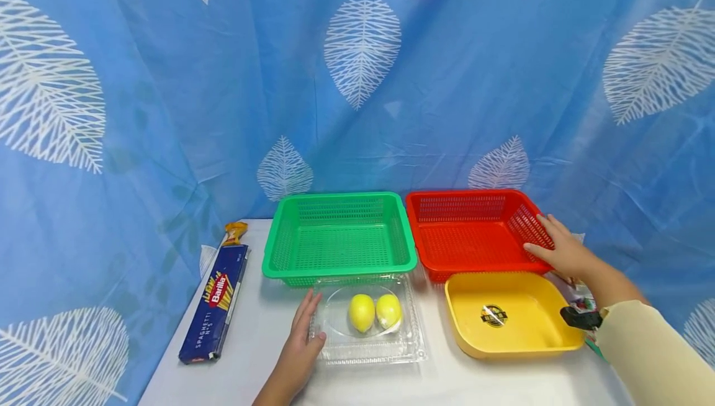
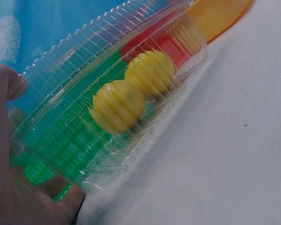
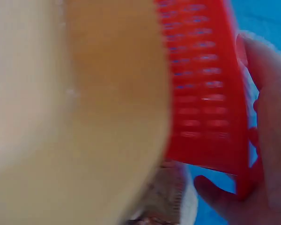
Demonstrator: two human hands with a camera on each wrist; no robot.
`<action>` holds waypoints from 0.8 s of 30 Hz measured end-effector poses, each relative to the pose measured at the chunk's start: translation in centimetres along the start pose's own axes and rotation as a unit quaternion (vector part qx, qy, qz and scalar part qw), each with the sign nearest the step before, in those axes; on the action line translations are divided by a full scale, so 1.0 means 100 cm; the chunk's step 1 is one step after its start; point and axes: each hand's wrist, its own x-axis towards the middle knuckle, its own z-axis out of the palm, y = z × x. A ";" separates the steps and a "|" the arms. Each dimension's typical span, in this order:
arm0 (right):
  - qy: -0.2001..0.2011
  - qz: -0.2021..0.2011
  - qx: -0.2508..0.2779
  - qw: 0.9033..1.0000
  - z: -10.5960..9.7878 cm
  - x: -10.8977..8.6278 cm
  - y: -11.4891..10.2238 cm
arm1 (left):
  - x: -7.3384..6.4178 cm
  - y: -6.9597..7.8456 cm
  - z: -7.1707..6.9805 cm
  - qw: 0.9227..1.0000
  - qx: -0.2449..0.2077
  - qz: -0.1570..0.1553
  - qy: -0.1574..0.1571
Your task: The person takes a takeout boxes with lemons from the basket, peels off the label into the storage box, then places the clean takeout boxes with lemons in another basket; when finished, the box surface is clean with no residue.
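My left hand [image 1: 298, 350] is beside the left edge of a clear plastic clamshell box [image 1: 335, 341], fingers fairly straight along its side. Two yellow lemons [image 1: 362, 313] show through the closed lid. In the left wrist view, the left hand's thumb and fingers [image 2: 65, 201] spread around the box's end. My right hand [image 1: 564, 251] is at the right rim of a red basket [image 1: 460, 251], its fingers spread and overlapping the rim in the head view. The right wrist view shows the thumb close to the basket's corner, with the picture blurred.
A green basket [image 1: 341, 244] stands behind the clamshell box. A yellow basin [image 1: 508, 313] sits in front of the red basket. On the left lie a blue spaghetti box [image 1: 215, 303] and an orange snack packet [image 1: 234, 232]. Partly hidden packages [image 1: 583, 302] lie right of the basin.
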 end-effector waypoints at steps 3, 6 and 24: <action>-0.005 0.016 -0.020 1.000 0.007 0.002 0.000 | 0.000 -0.001 0.001 1.000 -0.002 0.000 -0.002; 0.000 0.037 -0.024 0.999 0.010 0.003 0.000 | 0.001 -0.002 0.000 1.000 -0.002 -0.003 -0.002; 0.001 0.071 -0.014 0.997 0.012 0.002 -0.001 | 0.003 0.001 0.003 1.000 -0.013 -0.020 0.002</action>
